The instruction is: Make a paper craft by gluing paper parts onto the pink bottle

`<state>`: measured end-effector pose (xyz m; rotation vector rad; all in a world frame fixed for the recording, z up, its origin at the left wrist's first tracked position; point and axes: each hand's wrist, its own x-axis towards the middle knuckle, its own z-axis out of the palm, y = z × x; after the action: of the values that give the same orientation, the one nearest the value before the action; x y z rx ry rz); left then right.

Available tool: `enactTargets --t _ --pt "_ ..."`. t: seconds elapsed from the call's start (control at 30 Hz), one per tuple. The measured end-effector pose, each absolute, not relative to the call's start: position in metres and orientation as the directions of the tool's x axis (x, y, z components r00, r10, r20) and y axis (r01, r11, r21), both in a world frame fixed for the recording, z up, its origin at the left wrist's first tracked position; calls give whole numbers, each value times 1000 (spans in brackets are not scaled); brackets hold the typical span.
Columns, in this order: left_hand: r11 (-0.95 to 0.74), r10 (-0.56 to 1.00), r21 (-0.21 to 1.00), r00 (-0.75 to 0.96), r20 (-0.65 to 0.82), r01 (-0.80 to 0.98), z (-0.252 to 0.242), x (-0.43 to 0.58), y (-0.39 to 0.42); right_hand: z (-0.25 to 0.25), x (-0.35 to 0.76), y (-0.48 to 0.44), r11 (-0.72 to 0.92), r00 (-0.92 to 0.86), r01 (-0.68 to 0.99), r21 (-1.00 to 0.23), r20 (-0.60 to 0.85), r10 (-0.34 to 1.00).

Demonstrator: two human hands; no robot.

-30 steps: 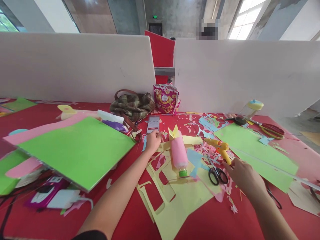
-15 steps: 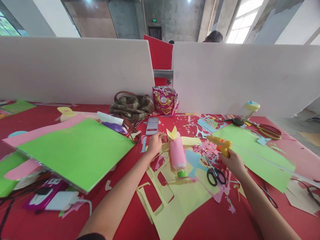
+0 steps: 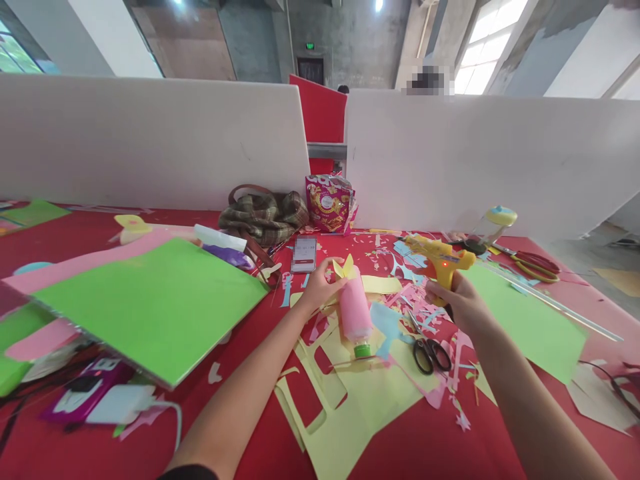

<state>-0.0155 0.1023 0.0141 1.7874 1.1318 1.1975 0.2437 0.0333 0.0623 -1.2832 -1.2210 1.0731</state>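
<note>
A bottle [image 3: 356, 310] wrapped in pink paper lies on the table with its green cap [image 3: 362, 350] toward me. Pointed yellow paper pieces [image 3: 344, 268] stand up at its far end. My left hand [image 3: 320, 288] is closed at that end, thumb and fingertips against the bottle and the yellow pieces; part of its grip is hidden. In my right hand [image 3: 465, 300] is a yellow hot glue gun [image 3: 440, 257], raised above the table, nozzle pointing left, a red light lit on it. Black-handled scissors [image 3: 427, 353] lie between the bottle and my right forearm.
Cut yellow paper [image 3: 367, 417] lies under the bottle, pink scraps [image 3: 415, 297] beside it. Green sheets [image 3: 155, 307] lie at both sides. Farther back are a phone [image 3: 304, 255], a snack bag [image 3: 330, 203], a plaid bag [image 3: 267, 217], a jar [image 3: 493, 227] and white partitions [image 3: 480, 153].
My left hand has moved right onto the bottle's far end. My right hand has raised the glue gun, which now appears larger and more level.
</note>
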Motion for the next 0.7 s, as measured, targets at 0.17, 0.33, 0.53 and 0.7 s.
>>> enactTargets --t 0.17,0.33,0.53,0.7 --pt "-389 919 872 192 345 297 12 -8 109 71 232 43 -14 -40 154 -988 -21 999" --pt "-403 914 849 201 353 343 17 -3 109 81 225 51 3 -63 286 -958 -16 998" --pt "-412 911 798 221 348 439 22 0 108 87 228 64 -67 33 633 -772 -60 998" --pt "-419 908 749 223 354 513 23 2 109 86 221 67 -36 51 836 -548 13 999"
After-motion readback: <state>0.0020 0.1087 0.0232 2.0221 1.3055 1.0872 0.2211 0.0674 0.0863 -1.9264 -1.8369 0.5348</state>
